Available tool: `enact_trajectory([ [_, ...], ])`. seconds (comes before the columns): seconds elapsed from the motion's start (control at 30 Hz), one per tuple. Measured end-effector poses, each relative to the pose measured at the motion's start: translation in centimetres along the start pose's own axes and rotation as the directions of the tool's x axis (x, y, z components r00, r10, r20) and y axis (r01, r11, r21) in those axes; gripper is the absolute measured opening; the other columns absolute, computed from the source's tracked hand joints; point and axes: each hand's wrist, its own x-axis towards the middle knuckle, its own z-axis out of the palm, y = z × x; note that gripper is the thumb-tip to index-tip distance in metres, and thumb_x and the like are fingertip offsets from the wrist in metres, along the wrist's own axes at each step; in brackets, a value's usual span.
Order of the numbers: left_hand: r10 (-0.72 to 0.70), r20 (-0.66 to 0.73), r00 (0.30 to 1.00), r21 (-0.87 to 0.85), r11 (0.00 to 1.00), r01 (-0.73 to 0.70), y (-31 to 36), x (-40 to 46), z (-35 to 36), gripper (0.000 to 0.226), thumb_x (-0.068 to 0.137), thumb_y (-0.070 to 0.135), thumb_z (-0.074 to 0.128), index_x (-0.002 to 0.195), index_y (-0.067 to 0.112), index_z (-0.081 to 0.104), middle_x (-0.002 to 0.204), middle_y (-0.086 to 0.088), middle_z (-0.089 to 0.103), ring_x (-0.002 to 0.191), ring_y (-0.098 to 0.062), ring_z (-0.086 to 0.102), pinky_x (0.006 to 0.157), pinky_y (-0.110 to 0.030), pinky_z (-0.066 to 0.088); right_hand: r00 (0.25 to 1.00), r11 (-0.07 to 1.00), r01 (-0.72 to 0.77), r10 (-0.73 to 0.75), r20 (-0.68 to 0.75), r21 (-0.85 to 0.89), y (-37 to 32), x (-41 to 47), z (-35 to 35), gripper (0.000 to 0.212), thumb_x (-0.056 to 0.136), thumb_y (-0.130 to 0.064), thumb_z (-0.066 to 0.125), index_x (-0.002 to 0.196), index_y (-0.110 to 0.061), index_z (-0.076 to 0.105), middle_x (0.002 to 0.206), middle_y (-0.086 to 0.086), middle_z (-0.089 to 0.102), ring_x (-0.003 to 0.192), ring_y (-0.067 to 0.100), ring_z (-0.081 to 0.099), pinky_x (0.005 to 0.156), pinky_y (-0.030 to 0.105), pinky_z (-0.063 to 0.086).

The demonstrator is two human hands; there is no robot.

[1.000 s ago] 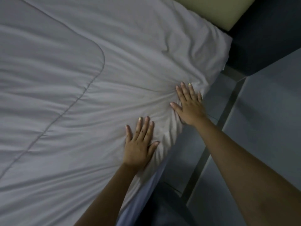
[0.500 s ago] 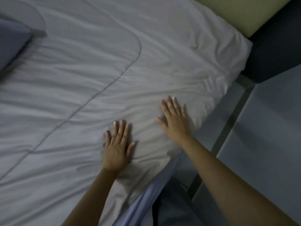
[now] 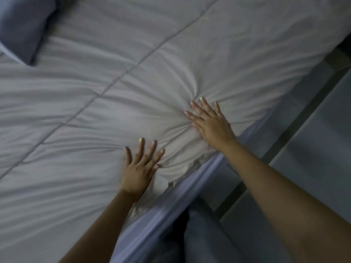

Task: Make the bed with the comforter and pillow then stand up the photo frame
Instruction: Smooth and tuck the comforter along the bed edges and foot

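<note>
Comforter (image 3: 133,88): pale grey-white, spread flat across nearly the whole bed, filling most of the view. One stitched seam runs diagonally from upper right to lower left. Fabric soft, creased; wrinkles radiate from two pressure points near the bed's near edge. Left hand (image 3: 139,168): palm down on the comforter, fingers straight and spread wide, holding nothing; folds bunch just beside its thumb. Right hand (image 3: 210,122): also flat, palm down, fingers splayed wide, holding nothing, sited further up and to the right, near the comforter's edge; creases converge at its fingertips. The two hands lie apart, with a puffed ridge of fabric between them. Pillow (image 3: 20,25): blue-grey, at the upper left corner, resting on the bed, partly out of view. Below the comforter's near edge a light blue sheet (image 3: 171,204) shows along the mattress side. Beyond the bed, at right, a grey floor (image 3: 313,149) crossed by a dark strip running parallel to the bed edge. Lighting dim; picture slightly blurred. Photo frame not seen.
</note>
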Motion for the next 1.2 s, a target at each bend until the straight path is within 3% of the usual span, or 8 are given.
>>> enact_trajectory([
  [0.13, 0.029, -0.074, 0.997, -0.175, 0.984, -0.042, 2.7, -1.0, -0.7, 0.046, 0.103, 0.033, 0.024, 0.142, 0.021, 0.045, 0.15, 0.001, 0.041, 0.144, -0.027, 0.028, 0.116, -0.054, 0.015, 0.989, 0.994, 0.098, -0.091, -0.12, 0.054, 1.3, -0.9, -0.1, 0.051, 0.103, -0.039, 0.023, 0.127, -0.018, 0.062, 0.136, 0.005, 0.057, 0.129, 0.034, 0.049, 0.105, 0.049, 0.038],
  [0.2, 0.021, -0.033, 0.999, -0.171, 0.985, -0.026, 3.3, -1.6, -0.3, 0.047, 0.104, 0.033, 0.024, 0.144, 0.019, 0.043, 0.152, 0.001, 0.039, 0.145, -0.027, 0.025, 0.116, -0.054, 0.017, 0.995, 0.998, 0.058, -0.056, -0.085, 0.031, 1.0, -1.7, -0.1, 0.05, 0.103, -0.04, 0.022, 0.13, -0.018, 0.059, 0.138, 0.004, 0.055, 0.131, 0.032, 0.047, 0.106, 0.048, 0.037],
  [0.33, 0.033, 0.067, 0.997, 0.012, 0.999, -0.034, 2.4, -1.1, 0.4, 0.056, 0.1, 0.044, 0.028, 0.149, 0.017, 0.031, 0.158, 0.0, 0.025, 0.149, -0.026, 0.011, 0.113, -0.057, 0.018, 0.985, 0.987, -0.094, 0.11, 0.131, -0.127, -0.6, -1.5, -1.0, 0.055, 0.098, -0.049, 0.02, 0.149, -0.029, 0.028, 0.157, -0.007, 0.027, 0.146, 0.022, 0.022, 0.114, 0.052, 0.022],
  [0.5, 0.004, 0.018, 1.0, -0.027, 1.0, -0.004, 1.5, -2.6, 0.3, 0.071, 0.095, 0.056, 0.035, 0.153, 0.017, 0.024, 0.16, -0.006, 0.016, 0.148, -0.031, 0.01, 0.116, -0.057, 0.012, 0.926, 0.944, -0.294, 0.32, 0.199, -0.151, -4.2, -2.8, -1.9, 0.077, 0.088, -0.071, 0.025, 0.152, -0.034, 0.002, 0.162, -0.003, -0.003, 0.149, 0.027, -0.006, 0.113, 0.06, -0.002],
  [0.67, -0.016, -0.03, 0.999, -0.088, 0.996, 0.013, -3.2, -10.6, 0.3, 0.067, 0.096, 0.052, 0.035, 0.152, 0.015, 0.025, 0.159, -0.007, 0.019, 0.148, -0.03, 0.013, 0.116, -0.056, 0.016, 0.982, 0.985, -0.172, 0.174, 0.078, -0.029, -15.9, -4.8, -0.9, 0.075, 0.085, -0.066, 0.029, 0.151, -0.031, 0.02, 0.16, 0.005, 0.013, 0.148, 0.031, 0.008, 0.111, 0.064, 0.007],
  [0.87, -0.091, 0.011, 0.996, 0.012, 0.996, 0.091, -11.0, -25.0, 1.5, 0.072, 0.094, 0.06, 0.03, 0.152, 0.018, 0.025, 0.16, -0.008, 0.016, 0.148, -0.031, 0.011, 0.114, -0.061, 0.013, 0.987, 0.998, 0.038, -0.03, 0.16, -0.05, -28.2, -8.3, 4.4, 0.056, 0.091, -0.058, 0.034, 0.143, -0.038, 0.038, 0.156, 0.001, 0.029, 0.145, 0.029, 0.025, 0.11, 0.06, 0.021],
  [1.03, -0.093, 0.069, 0.993, 0.014, 0.996, 0.092, -11.4, -27.2, 2.2, 0.052, 0.103, 0.045, 0.013, 0.146, 0.029, 0.037, 0.154, -0.002, 0.034, 0.144, -0.032, 0.024, 0.105, -0.07, 0.021, 0.995, 0.997, 0.072, -0.072, 0.072, -0.002, -28.7, -7.9, 4.7, 0.044, 0.098, -0.043, 0.033, 0.123, -0.025, 0.065, 0.136, 0.003, 0.057, 0.13, 0.034, 0.049, 0.102, 0.056, 0.038],
  [1.2, -0.07, 0.015, 0.997, -0.124, 0.99, 0.071, -7.4, -28.9, 3.3, 0.048, 0.105, 0.038, 0.018, 0.145, 0.025, 0.041, 0.153, 0.005, 0.035, 0.145, -0.027, 0.025, 0.11, -0.067, 0.015, 0.993, 0.992, 0.121, -0.121, -0.01, 0.042, -27.1, -11.6, 5.7, 0.055, 0.103, -0.041, 0.019, 0.126, -0.016, 0.062, 0.134, 0.004, 0.058, 0.128, 0.032, 0.05, 0.104, 0.044, 0.038],
])
